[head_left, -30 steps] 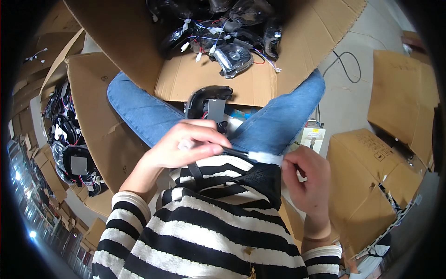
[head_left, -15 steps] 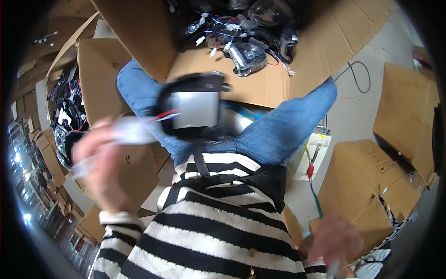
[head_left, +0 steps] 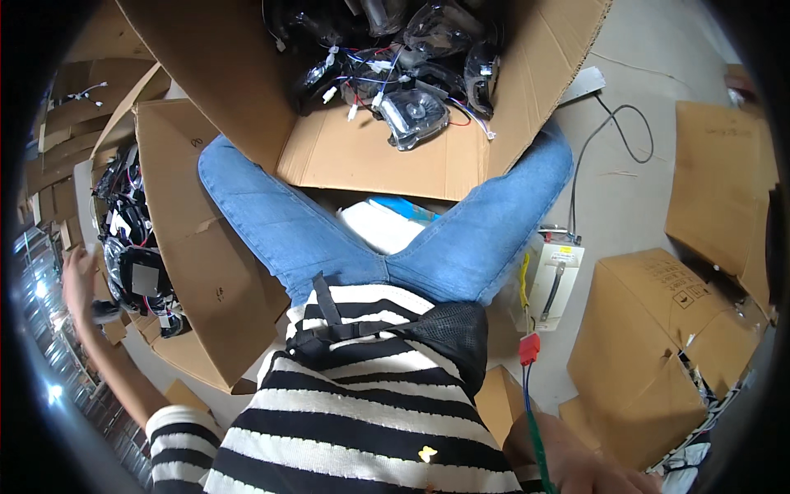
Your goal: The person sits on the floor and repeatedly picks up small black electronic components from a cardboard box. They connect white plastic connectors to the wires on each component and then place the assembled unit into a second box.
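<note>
My left hand (head_left: 78, 284) is stretched out to the far left, beside a carton of black parts. Its fingers look loosely apart, with nothing seen in them. In that carton lies a black round-backed lamp unit (head_left: 146, 278) with a silver square label, among other black units with thin wires. My right hand (head_left: 588, 465) is low at the bottom right edge, its fingers mostly cut off. Beside it runs a green-sleeved cable (head_left: 538, 440), leading up to a red connector (head_left: 529, 349). A yellow cable joins that connector to a pale metal power box (head_left: 553, 284).
An open carton (head_left: 378, 169) in front of my knees holds several black lamp units (head_left: 414, 115) with white plugs. The carton (head_left: 210, 247) of parts stands left of my leg. Brown cartons (head_left: 650, 346) are at the right. A grey cable (head_left: 613, 123) loops over the floor.
My left hand has carried the lamp unit from above my lap to the left carton and let go. My right hand has lowered, and the red connector hangs lower.
</note>
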Tool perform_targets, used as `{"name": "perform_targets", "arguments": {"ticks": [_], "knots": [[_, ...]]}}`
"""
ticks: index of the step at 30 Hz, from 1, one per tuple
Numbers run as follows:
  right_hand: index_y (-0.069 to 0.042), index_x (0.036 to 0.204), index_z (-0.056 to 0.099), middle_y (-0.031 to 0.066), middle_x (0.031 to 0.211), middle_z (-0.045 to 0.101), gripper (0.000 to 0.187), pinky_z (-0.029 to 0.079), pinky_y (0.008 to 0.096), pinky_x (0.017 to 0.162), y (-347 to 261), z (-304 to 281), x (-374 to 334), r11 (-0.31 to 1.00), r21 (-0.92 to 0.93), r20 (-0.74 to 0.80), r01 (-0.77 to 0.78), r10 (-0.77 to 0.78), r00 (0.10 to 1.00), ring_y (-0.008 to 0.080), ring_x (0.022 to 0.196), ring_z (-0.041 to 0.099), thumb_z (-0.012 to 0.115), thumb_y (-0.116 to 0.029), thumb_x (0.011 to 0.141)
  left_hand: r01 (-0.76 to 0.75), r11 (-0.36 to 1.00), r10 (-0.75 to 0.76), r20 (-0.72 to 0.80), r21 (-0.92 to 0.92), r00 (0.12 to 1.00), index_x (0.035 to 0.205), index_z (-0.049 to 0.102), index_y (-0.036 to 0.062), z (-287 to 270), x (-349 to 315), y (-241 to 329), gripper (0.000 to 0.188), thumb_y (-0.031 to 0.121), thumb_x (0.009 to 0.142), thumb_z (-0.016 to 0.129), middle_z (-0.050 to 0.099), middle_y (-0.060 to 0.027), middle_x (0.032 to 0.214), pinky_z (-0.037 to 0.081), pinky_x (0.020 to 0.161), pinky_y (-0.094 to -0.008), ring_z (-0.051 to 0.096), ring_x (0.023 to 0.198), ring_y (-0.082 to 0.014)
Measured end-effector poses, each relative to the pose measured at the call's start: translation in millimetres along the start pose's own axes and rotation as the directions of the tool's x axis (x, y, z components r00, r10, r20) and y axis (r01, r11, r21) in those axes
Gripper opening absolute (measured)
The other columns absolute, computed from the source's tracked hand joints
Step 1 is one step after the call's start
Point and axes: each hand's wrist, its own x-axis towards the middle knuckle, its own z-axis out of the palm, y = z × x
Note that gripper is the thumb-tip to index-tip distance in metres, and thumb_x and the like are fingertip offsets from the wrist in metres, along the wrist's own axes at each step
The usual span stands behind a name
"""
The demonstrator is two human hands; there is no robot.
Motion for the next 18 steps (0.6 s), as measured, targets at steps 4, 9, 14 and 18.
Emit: {"name": "perform_targets", "arguments": {"ticks": [4,9,14,18], "knots": [[-0.01,0.074,0.055,0.0018,0.089,0.055,0.009,0.049,0.0285,0.069,6,-8,9,0.998,0.064,0.096,-0.005,-0.002,0.995,0.0142,0.087,0.054,0.049,-0.009,0.081,-0.218,0.726,0.21,-0.092,-0.652,0.973,0.103,0.054,0.0057,1,21,233,0.03,0.018,0.076,0.057,0.056,-0.0114,0.1,0.043,0.075,-0.031,0.056,0.088,-0.0234],[-0.015,0.077,0.053,-0.002,0.089,0.054,0.014,0.045,0.0268,0.064,-2,-18,17,0.987,0.014,-0.069,-0.16,0.161,0.985,0.0134,0.081,0.052,0.041,-0.014,0.086,-0.109,0.562,0.603,0.316,-0.82,0.733,0.091,0.061,0.0026,22,39,458,0.04,0.038,0.076,0.054,0.062,-0.0142,0.085,0.046,0.073,-0.0308,0.06,0.08,-0.0243],[-0.009,0.072,0.054,0.0023,0.086,0.055,0.008,0.05,0.0286,0.067,21,-20,16,0.992,-0.122,-0.244,0.02,-0.05,0.969,0.0141,0.086,0.053,0.052,-0.005,0.079,0.531,0.258,0.474,0.585,-0.807,0.658,0.083,0.059,-0.004,97,40,561,0.051,0.044,0.068,0.061,0.055,-0.006,0.065,0.039,0.047,-0.0283,0.048,0.053,-0.013],[-0.008,0.073,0.054,0.0029,0.086,0.055,0.009,0.051,0.0294,0.066,42,-29,24,0.979,-0.099,-0.198,0.18,-0.197,0.96,0.0147,0.084,0.053,0.05,-0.004,0.08,0.748,0.048,0.318,0.719,-0.663,0.617,0.098,0.055,-0.0074,92,38,597,0.058,0.037,0.063,0.069,0.057,-0.015,0.095,0.042,0.07,-0.0327,0.053,0.084,-0.0224]]}}
